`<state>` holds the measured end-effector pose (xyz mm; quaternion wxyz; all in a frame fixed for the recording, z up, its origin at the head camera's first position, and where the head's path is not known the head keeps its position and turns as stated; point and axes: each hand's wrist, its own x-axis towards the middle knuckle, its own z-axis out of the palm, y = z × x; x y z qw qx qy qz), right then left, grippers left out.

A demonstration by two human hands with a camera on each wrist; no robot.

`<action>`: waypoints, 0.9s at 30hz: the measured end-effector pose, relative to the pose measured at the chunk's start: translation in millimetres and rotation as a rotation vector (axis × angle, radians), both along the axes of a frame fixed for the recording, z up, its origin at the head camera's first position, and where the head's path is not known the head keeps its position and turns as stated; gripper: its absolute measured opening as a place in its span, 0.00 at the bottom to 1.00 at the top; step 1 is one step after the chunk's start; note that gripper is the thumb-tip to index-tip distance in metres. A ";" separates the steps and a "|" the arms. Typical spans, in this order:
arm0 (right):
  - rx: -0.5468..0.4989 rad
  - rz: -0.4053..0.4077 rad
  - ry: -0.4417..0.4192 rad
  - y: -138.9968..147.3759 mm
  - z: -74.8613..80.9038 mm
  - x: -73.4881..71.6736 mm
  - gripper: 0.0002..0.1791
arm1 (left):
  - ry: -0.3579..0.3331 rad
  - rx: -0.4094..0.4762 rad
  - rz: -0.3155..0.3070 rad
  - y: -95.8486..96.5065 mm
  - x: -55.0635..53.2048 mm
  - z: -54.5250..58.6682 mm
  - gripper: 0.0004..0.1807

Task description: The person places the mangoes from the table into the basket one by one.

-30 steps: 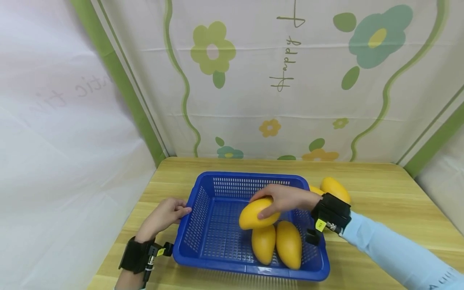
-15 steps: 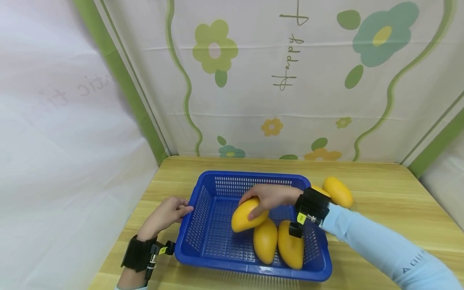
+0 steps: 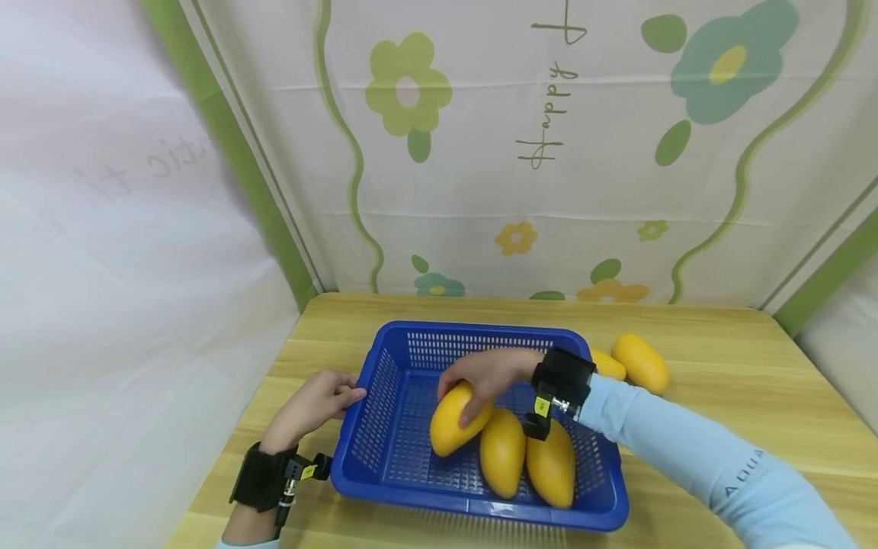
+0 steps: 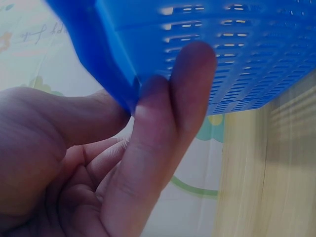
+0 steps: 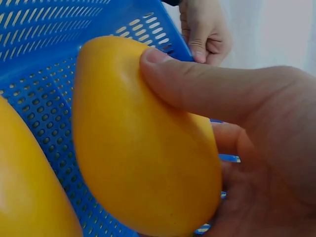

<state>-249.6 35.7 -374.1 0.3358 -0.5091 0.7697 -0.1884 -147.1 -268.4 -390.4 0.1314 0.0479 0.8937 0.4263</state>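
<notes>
The right hand (image 3: 488, 374) holds a yellow mango (image 3: 453, 419), its thumb pressed on the near side and its fingers curled round the far side. The held mango is over the middle of the blue basket (image 3: 414, 412); whether it touches the basket's floor I cannot tell. One second ago it hung above the far ends of the two mangoes inside; now it has come left and closer to the floor, and its long axis slants more toward the near edge. The right wristband (image 3: 564, 377) has moved inward from the basket's right edge.

Just right of the held fruit lie a second mango (image 3: 502, 454) and, by the near right corner, a third mango (image 3: 551, 467); the right wrist view shows floor between the held one and its neighbour.

The left hand (image 3: 315, 404) pinches the basket's left rim between thumb and fingers, as before. Outside the basket, near its far right corner, a fourth mango (image 3: 607, 365), now less hidden, and a fifth mango (image 3: 641, 362) lie on the table (image 3: 741, 381).
</notes>
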 end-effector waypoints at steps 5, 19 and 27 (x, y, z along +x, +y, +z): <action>0.059 0.056 -0.023 -7.9 -4.3 1.7 0.18 | 0.009 -0.009 0.006 1.7 -0.2 -1.2 0.12; 0.112 0.176 -0.012 -33.9 -8.7 0.0 0.19 | 0.012 -0.031 0.029 0.4 2.6 0.5 0.12; 0.153 0.217 -0.007 -44.7 -10.3 1.9 0.20 | 0.008 -0.030 0.028 1.3 0.1 -0.1 0.12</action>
